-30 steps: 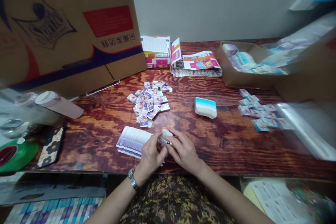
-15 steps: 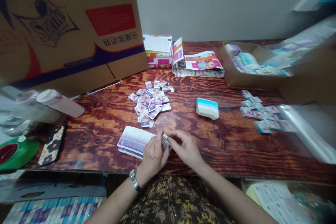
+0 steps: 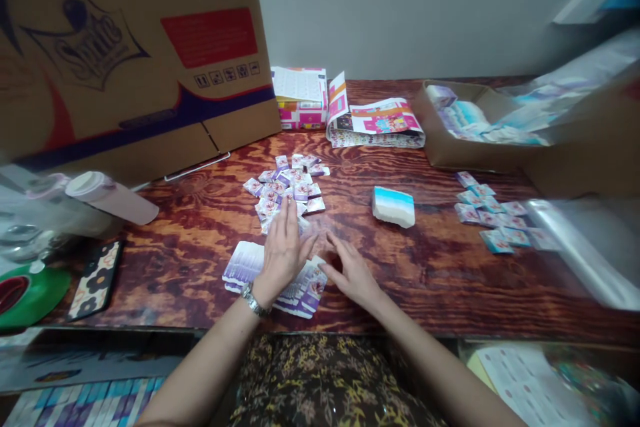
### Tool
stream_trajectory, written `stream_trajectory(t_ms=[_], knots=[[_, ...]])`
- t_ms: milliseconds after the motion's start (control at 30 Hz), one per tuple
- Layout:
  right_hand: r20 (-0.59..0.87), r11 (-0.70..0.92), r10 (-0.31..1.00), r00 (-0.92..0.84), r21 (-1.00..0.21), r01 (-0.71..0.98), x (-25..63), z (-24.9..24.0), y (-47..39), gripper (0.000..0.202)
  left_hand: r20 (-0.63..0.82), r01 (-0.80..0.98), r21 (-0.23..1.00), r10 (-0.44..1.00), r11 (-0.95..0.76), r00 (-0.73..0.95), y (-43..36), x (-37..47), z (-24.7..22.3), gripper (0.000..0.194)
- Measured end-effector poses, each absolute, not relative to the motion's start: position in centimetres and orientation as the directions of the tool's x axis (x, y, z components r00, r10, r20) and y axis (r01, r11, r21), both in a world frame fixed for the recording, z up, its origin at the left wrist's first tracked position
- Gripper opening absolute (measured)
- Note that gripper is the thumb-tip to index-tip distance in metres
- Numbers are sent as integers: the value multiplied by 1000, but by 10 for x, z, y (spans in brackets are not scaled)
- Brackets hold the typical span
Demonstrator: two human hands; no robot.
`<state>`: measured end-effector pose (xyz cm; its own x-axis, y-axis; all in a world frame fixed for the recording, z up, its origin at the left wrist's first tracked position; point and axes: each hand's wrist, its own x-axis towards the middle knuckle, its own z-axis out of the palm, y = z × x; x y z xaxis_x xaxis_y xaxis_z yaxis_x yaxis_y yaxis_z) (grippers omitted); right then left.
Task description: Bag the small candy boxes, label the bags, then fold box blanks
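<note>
Risk, first: the fanned purple-and-white cards (image 3: 244, 263), lower centre of the frame, could slide out of order; cause, the left hand (image 3: 281, 255) reaching across them, its wrist low.
Risk, second: small purple-and-white boxes (image 3: 285, 188), heaped loosely just above, could tumble onto the cards; cause, a nudge from the left fingertips at the heap's near edge.
Left hand: fingers extended, nearly straight; anything beneath the palm cannot be told.
Right hand (image 3: 356, 275): fingers loosely curved, thumb apart, beside the cards' right end; no held item visible.
Cards: flat, overlapping, white fading to purple, floral print on the rightmost, lying on the wood-grained surface (image 3: 410, 280).
Boxes: floral-printed, tilted variously.
</note>
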<state>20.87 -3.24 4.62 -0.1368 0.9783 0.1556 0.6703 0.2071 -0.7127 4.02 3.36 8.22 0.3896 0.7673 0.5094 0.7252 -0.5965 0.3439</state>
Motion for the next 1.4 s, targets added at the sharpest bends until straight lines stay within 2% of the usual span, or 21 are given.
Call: stream_trajectory(t_ms=[100, 200, 267, 367, 433, 500, 667, 767, 867, 1000, 1100, 1200, 1300, 1400], knots=[[95, 263, 963, -252, -535, 803, 212, 23, -34, 82, 515, 703, 355, 756, -617, 404, 35, 39, 86, 76], [102, 273, 961, -256, -480, 834, 209, 9, -43, 73, 466, 652, 418, 765, -633, 444, 12, 36, 74, 66], [133, 265, 964, -230, -526, 808, 208, 8, -47, 58, 411, 632, 427, 761, -647, 502, -8, 34, 63, 63], [148, 207, 978, -145, -699, 685, 209, 20, -46, 35, 299, 660, 349, 747, -665, 594, -33, 33, 51, 71], [106, 147, 989, -104, -815, 560, 209, 34, -44, 26, 251, 705, 298, 765, -644, 593, -41, 35, 47, 75], [72, 113, 992, -102, -869, 482, 208, 48, -41, 21, 237, 740, 292, 795, -606, 558, -43, 36, 46, 70], [177, 163, 984, -28, -819, 550, 206, 66, -40, 15, 266, 696, 430, 817, -576, 512, -37, 33, 49, 51], [314, 256, 949, -3, -768, 587, 203, 65, -44, 23, 306, 662, 523, 843, -537, 442, -32, 32, 50, 55], [412, 375, 907, -87, -697, 612, 199, 63, -51, 26, 333, 634, 572, 853, -521, 401, -30, 33, 51, 57], [290, 319, 947, -136, -812, 488, 194, 68, -55, 20, 316, 613, 599, 855, -516, 411, -29, 35, 52, 39], [189, 205, 979, -82, -919, 335, 194, 74, -53, 23, 306, 608, 575, 833, -547, 461, -29, 33, 55, 35], [61, 58, 998, 15, -988, 145, 193, 77, -45, 26, 317, 623, 504, 799, -598, 511, -29, 31, 58, 44], [-102, -102, 995, 3, -995, -5, 193, 78, -37, 22, 317, 665, 449, 803, -596, 505, -29, 31, 58, 61], [-141, -141, 990, -9, -990, 22, 192, 80, -34, 19, 275, 702, 439, 828, -561, 489, -29, 33, 55, 70]])
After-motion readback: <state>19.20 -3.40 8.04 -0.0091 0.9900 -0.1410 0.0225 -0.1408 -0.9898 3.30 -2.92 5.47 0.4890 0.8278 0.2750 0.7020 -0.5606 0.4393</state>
